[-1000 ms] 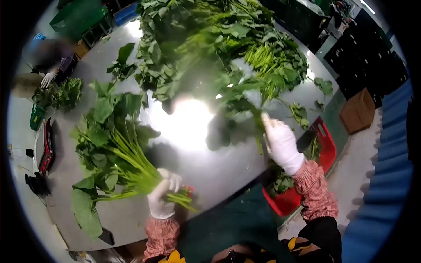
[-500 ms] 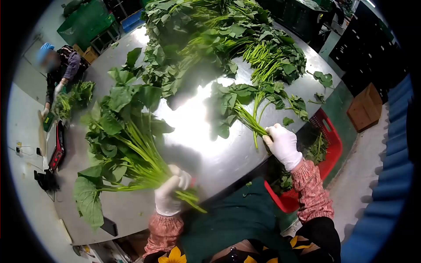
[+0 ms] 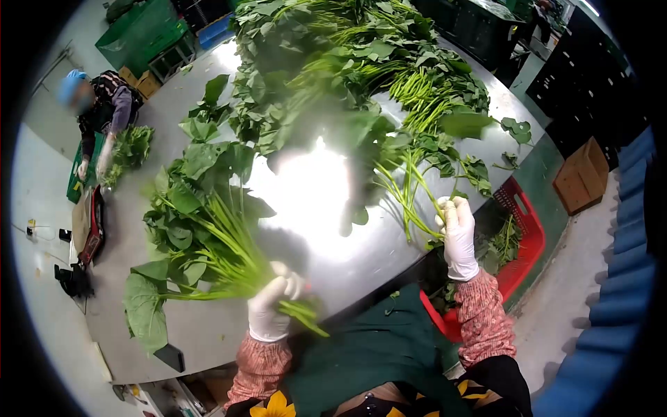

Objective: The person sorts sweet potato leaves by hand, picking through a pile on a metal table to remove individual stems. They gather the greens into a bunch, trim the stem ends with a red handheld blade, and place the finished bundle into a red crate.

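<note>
My left hand (image 3: 272, 304), in a white glove, is wrapped round the lower stems of a thick bunch of leafy greens (image 3: 226, 247). Broad leaves fan out up and to the left over the metal table, and the cut ends poke out below the fist. Gloved as well, my right hand (image 3: 457, 233) is closed with fingertips pinched on thin green stems (image 3: 420, 201) near the table's front edge. A few loose stems and leaves lie just beyond those fingers. Glare and a blurred patch hide part of the leaves in the middle.
A big heap of greens (image 3: 361, 62) covers the far side of the metal table (image 3: 347, 267). Below the right edge stands a red basket (image 3: 531, 240) with greens inside. A co-worker (image 3: 111, 104) handles greens at the left, by a red-edged scale (image 3: 94, 226). A cardboard box (image 3: 582, 175) sits at right.
My right hand has shifted slightly right and turned more upright, its fingers now pinching stems differently. My left hand keeps its bunch almost in place. The co-worker's hands have moved.
</note>
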Demonstrator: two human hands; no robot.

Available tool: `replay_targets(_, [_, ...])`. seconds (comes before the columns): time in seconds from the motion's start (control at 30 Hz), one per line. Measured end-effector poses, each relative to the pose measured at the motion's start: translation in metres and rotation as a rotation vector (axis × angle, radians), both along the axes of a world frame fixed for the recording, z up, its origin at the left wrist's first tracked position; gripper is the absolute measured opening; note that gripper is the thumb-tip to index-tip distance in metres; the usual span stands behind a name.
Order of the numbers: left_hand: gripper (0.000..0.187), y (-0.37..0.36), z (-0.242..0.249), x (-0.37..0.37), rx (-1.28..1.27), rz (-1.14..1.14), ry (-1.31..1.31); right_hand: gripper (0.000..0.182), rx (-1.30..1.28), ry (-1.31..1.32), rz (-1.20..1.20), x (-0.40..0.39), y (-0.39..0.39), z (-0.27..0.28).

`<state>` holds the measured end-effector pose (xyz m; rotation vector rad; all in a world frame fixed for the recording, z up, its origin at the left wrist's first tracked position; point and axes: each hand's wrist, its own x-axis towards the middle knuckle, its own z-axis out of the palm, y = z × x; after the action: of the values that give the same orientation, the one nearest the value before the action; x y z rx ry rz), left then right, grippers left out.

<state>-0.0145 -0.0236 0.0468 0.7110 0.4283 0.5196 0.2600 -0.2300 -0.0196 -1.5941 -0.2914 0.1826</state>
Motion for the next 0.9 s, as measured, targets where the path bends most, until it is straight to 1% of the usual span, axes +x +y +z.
replay_targets(0.03, [0.017, 0.000, 0.001, 0.000, -0.017, 0.000, 0.006, 0.022, 0.108, 0.046, 0.010, 0.000, 0.004, -0.001])
replay_targets(0.13, [0.015, 0.002, 0.001, 0.000, -0.043, -0.004, 0.033, 0.022, 0.223, 0.239, 0.035, -0.003, 0.005, 0.013])
replay_targets(0.17, [0.014, 0.003, 0.002, 0.000, -0.037, -0.007, 0.050, 0.023, 0.256, 0.254, 0.019, -0.008, 0.009, 0.020])
replay_targets(0.27, [0.010, 0.003, -0.002, 0.001, -0.021, 0.002, 0.066, 0.025, 0.364, 0.194, 0.055, -0.018, 0.013, 0.032])
replay_targets(0.3, [0.009, 0.002, -0.004, 0.001, -0.017, 0.008, 0.065, 0.019, 0.352, 0.103, 0.036, -0.019, 0.015, 0.034])
replay_targets(0.4, [0.005, 0.000, -0.006, 0.001, -0.013, 0.032, 0.119, 0.011, 0.196, -0.084, 0.169, -0.024, 0.024, 0.038])
replay_targets(0.43, [0.005, 0.001, -0.008, 0.000, -0.025, 0.025, 0.111, 0.014, 0.035, 0.019, 0.270, -0.020, 0.021, 0.046])
replay_targets(0.5, [0.006, 0.003, -0.011, -0.001, -0.049, 0.012, 0.088, 0.013, -0.095, -0.036, 0.284, -0.015, 0.019, 0.038])
replay_targets(0.53, [0.007, 0.004, -0.011, -0.001, -0.027, 0.007, 0.083, 0.014, -0.070, -0.005, 0.251, -0.016, 0.018, 0.040])
replay_targets(0.6, [0.008, 0.003, -0.012, -0.003, 0.005, 0.007, 0.088, 0.017, 0.078, 0.027, 0.247, -0.024, 0.017, 0.045])
replay_targets(0.63, [0.009, 0.005, -0.018, -0.003, -0.105, 0.004, 0.011, 0.016, 0.117, 0.029, 0.265, -0.028, 0.018, 0.044])
replay_targets(0.67, [0.009, 0.001, -0.015, -0.002, -0.162, 0.031, 0.065, 0.016, 0.156, 0.048, 0.272, -0.033, 0.021, 0.044])
replay_targets(0.73, [0.011, 0.000, -0.022, 0.001, -0.128, 0.027, 0.108, 0.015, 0.268, 0.114, 0.263, -0.051, 0.027, 0.045])
replay_targets(0.77, [0.011, -0.005, -0.016, 0.004, -0.055, -0.001, 0.148, 0.015, 0.293, 0.106, 0.272, -0.062, 0.033, 0.045])
replay_targets(0.8, [0.012, -0.010, -0.008, 0.008, 0.018, -0.023, 0.192, 0.014, 0.164, -0.035, 0.352, -0.070, 0.034, 0.049])
replay_targets(0.83, [0.010, -0.007, -0.011, 0.010, -0.185, -0.048, 0.130, 0.014, 0.048, -0.186, 0.417, -0.079, 0.034, 0.053])
replay_targets(0.87, [0.013, -0.013, -0.007, 0.012, -0.188, 0.012, 0.243, 0.014, -0.175, -0.510, 0.493, -0.079, 0.036, 0.041])
replay_targets(0.9, [0.017, -0.009, -0.033, 0.009, -0.029, -0.096, 0.155, 0.014, -0.262, -0.715, 0.469, -0.096, 0.049, 0.069])
